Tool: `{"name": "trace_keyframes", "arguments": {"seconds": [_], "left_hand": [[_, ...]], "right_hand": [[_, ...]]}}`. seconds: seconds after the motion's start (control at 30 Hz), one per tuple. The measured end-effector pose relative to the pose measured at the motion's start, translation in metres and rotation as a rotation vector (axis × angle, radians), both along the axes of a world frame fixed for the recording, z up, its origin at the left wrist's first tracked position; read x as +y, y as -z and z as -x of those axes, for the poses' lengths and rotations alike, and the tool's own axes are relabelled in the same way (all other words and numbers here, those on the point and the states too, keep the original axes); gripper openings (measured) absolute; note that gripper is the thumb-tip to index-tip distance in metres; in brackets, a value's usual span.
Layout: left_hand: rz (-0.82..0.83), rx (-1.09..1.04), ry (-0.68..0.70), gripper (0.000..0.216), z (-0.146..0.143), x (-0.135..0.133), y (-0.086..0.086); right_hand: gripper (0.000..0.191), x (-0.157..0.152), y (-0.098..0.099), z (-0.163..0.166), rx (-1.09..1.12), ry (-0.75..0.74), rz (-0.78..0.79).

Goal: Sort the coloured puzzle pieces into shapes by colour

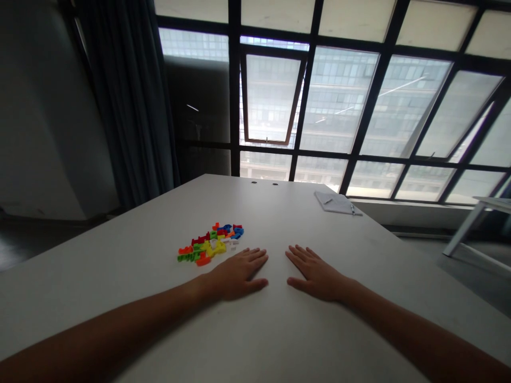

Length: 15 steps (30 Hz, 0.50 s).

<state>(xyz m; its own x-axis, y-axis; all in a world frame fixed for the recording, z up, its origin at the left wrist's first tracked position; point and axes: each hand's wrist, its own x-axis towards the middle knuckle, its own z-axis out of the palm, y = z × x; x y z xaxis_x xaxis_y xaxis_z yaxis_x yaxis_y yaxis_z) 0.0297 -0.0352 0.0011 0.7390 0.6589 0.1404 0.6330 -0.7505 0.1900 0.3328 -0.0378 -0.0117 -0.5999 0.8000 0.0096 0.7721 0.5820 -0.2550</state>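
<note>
My left hand (236, 274) lies flat on the white table (131, 250), palm down, fingers stretched out and holding nothing. My right hand (315, 274) lies flat the same way a little to its right, also holding nothing. A small heap of coloured plastic pieces (211, 242), red, blue, yellow, green, orange and white, sits on the table just left of and beyond my left hand's fingertips. Neither hand touches the pieces.
A notepad with a pen (337, 203) lies near the table's far right edge. Two small round holes (264, 183) mark the far edge. A dark curtain (128, 96) hangs at the left of large windows. Another white table (485, 210) stands at the right.
</note>
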Motion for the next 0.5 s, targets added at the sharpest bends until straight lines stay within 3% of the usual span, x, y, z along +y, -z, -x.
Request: {"name": "trace_keyframes", "arguments": {"seconds": [0.17,0.27,0.4,0.5], "left_hand": [[-0.041,-0.015,0.021,0.069,-0.002,-0.002,-0.001],[-0.170,0.002,0.026,0.064,0.007,0.002,-0.006],[-0.360,0.009,-0.100,0.071,0.047,0.023,-0.018],[-0.314,0.072,-0.244,0.079,0.085,0.047,-0.020]], "right_hand": [[0.085,0.000,0.000,0.000,-0.010,0.007,-0.008],[0.082,0.000,0.000,0.000,-0.008,0.014,-0.018],[0.077,-0.002,0.000,0.001,0.028,0.014,-0.025],[0.076,-0.003,-0.002,0.001,0.023,0.017,-0.008]]}}
